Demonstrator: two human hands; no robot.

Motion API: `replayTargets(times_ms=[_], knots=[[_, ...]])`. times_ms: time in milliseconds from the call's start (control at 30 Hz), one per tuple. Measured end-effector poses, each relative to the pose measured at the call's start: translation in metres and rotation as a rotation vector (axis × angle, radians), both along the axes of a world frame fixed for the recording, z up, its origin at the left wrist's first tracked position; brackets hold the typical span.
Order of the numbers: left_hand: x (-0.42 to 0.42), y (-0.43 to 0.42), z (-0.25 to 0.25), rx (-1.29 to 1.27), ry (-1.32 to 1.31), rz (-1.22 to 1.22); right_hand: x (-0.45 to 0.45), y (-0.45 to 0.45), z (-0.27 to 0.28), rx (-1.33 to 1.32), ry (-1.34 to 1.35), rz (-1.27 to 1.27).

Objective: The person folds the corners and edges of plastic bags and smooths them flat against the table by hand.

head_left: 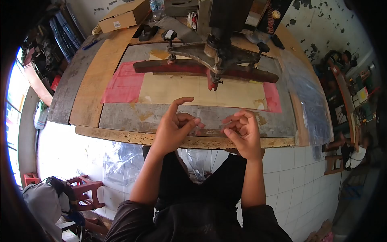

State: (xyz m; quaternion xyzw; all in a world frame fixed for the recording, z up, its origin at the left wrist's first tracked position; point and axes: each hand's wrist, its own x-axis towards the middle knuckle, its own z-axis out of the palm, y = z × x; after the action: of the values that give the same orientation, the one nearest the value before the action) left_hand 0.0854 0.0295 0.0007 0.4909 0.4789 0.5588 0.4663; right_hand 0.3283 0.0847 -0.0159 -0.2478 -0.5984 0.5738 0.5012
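At the left, a pink sheet [123,82] lies on the grey metal plate [121,117]; its outer edge looks flat, and good work here probably calls for leaving it undisturbed by sleeve or wrist; next, the left hand [174,127] hovers over the plate's near edge, index finger stretched out, thumb drawn in close to the curled fingers, though I cannot tell whether a thin clear film is pinched there; the pale yellow sheet [201,90] lies in the middle, beneath the red press bar [183,67], whose clearance above it is hard to judge from this angle, so fingers are best kept on the near side of the bar; the right hand [244,133] faces the left one across a narrow gap, its fingers half curled and thumb turned inward, and again I cannot tell whether anything is held; if a film is between the fingers, a light, even pinch from both sides should handle it without creasing; further right, a narrow pink strip [272,97] flanks the yellow sheet; beyond it, clear plastic sheets [312,107] drape over the table's edge, slippery-looking and probably best lifted singly.
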Motion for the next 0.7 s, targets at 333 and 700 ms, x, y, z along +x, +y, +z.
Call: replayTargets(times_ms=[333, 700], knots=[[-0.005, -0.005, -0.010, 0.007, -0.013, -0.103, 0.009, 0.001, -0.003, 0.059, -0.306, -0.033], [0.002, -0.010, -0.002, 0.139, 0.395, 0.068, 0.003, 0.000, 0.004, 0.169, -0.302, -0.086]])
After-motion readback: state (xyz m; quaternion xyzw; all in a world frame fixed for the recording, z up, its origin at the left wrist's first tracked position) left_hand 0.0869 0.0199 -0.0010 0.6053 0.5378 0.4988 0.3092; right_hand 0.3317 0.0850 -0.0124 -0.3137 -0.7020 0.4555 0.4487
